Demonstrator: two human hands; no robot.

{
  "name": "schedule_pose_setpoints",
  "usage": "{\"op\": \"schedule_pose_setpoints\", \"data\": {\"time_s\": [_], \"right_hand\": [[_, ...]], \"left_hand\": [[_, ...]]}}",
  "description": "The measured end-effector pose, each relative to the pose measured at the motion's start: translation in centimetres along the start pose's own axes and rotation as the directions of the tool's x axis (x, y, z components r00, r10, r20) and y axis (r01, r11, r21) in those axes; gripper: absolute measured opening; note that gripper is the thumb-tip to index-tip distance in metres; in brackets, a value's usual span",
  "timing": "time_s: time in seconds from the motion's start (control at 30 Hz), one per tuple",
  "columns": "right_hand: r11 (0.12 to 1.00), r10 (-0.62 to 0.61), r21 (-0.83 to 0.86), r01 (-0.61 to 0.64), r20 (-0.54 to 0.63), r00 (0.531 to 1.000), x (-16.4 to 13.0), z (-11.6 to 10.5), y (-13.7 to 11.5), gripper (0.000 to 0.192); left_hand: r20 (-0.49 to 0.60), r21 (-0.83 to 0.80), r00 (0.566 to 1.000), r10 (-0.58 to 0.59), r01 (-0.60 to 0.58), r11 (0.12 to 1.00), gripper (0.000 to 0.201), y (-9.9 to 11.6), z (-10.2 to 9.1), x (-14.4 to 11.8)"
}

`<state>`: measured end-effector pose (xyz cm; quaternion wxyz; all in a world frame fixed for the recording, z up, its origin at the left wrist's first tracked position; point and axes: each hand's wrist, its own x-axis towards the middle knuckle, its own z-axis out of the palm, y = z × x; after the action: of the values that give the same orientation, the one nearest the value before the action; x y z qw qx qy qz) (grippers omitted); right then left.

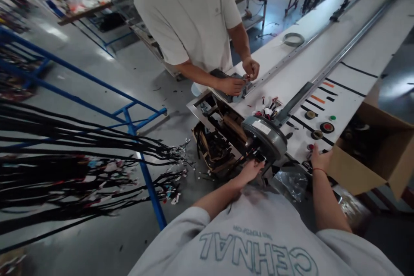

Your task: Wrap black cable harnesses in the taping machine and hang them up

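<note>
My left hand [252, 171] is at the near side of a round grey metal wheel [264, 131] with a white label. Its fingers are closed at a dark part under the wheel's rim; whatever they hold is hidden. My right hand [320, 159] rests at the near edge of the white machine table [343, 108], fingers apart. One finger reaches up to a small red button [311, 147]. Beside it on the panel are a larger red button [327, 127], a green button [333, 117] and round knobs. A bundle of small connectors [268, 108] lies behind the wheel.
Across the table a co-worker [200, 21] works with both hands by a grey device [223, 82]. An open cardboard box [359, 168] stands at right. Left is a blue rack [145, 172] with black cables [80, 138]. A metal rail [349, 47] runs along the table.
</note>
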<state>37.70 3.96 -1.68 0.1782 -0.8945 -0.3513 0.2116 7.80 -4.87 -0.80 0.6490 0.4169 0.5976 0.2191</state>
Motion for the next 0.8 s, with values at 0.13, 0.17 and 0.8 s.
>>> {"op": "schedule_pose_setpoints", "data": {"time_s": [0.13,0.17,0.8], "right_hand": [[0.986,0.158,0.071,-0.154,-0.055,0.986,-1.1,-0.2,-0.7,0.092],[0.984,0.165,0.075,-0.160,-0.063,0.984,-1.2,-0.1,-0.8,0.093],[0.992,0.126,0.025,-0.124,-0.095,0.987,-0.9,0.6,-0.4,0.090]], "left_hand": [[-0.105,-0.089,0.993,-0.045,0.036,0.995,0.026,0.2,0.9,1.8],[-0.123,-0.076,0.991,-0.049,0.040,0.996,0.028,0.4,0.7,1.6],[-0.122,0.714,0.969,0.216,-0.066,0.697,0.035,4.6,-6.1,-3.0]]}}
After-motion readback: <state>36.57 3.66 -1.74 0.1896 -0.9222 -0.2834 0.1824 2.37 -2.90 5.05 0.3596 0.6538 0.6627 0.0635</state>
